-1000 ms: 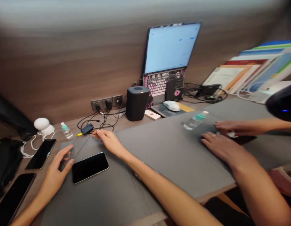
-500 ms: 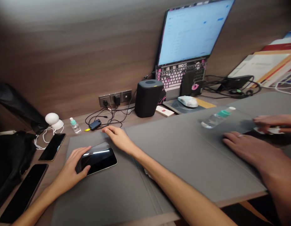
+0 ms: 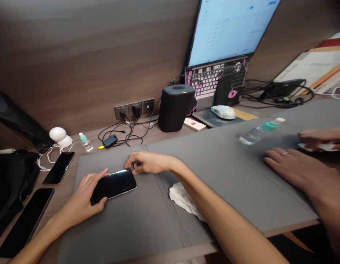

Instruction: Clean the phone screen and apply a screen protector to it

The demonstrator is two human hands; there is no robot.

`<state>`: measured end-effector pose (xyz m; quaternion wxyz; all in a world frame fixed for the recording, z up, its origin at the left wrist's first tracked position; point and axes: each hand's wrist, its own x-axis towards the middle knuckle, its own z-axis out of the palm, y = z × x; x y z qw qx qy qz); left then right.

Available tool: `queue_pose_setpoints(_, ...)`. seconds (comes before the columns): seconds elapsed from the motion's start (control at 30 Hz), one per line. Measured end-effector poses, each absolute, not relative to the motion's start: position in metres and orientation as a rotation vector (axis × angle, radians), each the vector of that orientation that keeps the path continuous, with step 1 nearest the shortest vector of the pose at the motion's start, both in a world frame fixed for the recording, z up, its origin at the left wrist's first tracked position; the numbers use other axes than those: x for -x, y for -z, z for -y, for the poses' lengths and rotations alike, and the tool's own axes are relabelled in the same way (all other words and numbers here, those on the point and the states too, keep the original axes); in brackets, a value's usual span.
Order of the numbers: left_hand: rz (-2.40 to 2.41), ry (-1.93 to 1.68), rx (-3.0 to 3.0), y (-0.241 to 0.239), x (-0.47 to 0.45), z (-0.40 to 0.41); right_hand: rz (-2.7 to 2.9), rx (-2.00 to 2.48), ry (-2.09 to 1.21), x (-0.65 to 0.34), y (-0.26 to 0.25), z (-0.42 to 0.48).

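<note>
Slim bare forearms taper to narrow wrists and slender fingers.

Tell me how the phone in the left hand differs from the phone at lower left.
The held phone lies on the grey mat; the lower-left phone lies on the wood desktop. The left hand grips the held phone at one end; no hand touches the lower-left phone. Both lie flat with dark screens up.
</note>
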<state>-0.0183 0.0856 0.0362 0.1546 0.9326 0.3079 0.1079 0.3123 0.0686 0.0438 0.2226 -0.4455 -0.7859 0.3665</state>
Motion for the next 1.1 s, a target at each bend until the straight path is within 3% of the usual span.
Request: queue_pose_setpoints(1.1,-0.771,-0.222,-2.832,-0.037,0.017,-0.089,2.058,1.320,-1.062,-0.303,-0.040,-0.068)
